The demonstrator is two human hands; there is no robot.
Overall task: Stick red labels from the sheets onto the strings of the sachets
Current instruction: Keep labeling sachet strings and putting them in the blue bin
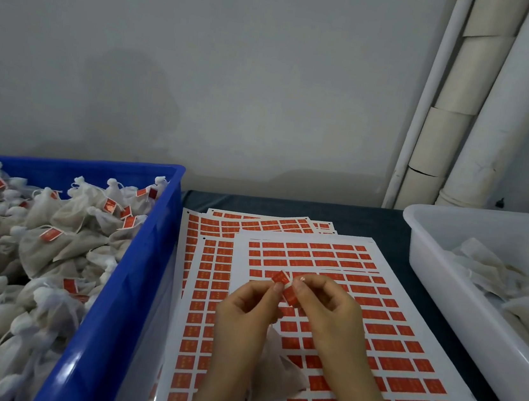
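Head view — left hand (244, 311) and right hand (326, 311) pinch one glossy red label (280, 277); folded.

Plain grey-white wall (207, 60) across the far side, matte, with faint darker blotches left of centre. Far right corner has three risers: thin white pipe (422, 113), cream lagged pipe (458, 91) in butted sections with one joint cracked low down, fat white pipe (503, 113). Dark table top (386, 228) butts against the wall. Light dim, flat, soft shadows along the wall base.
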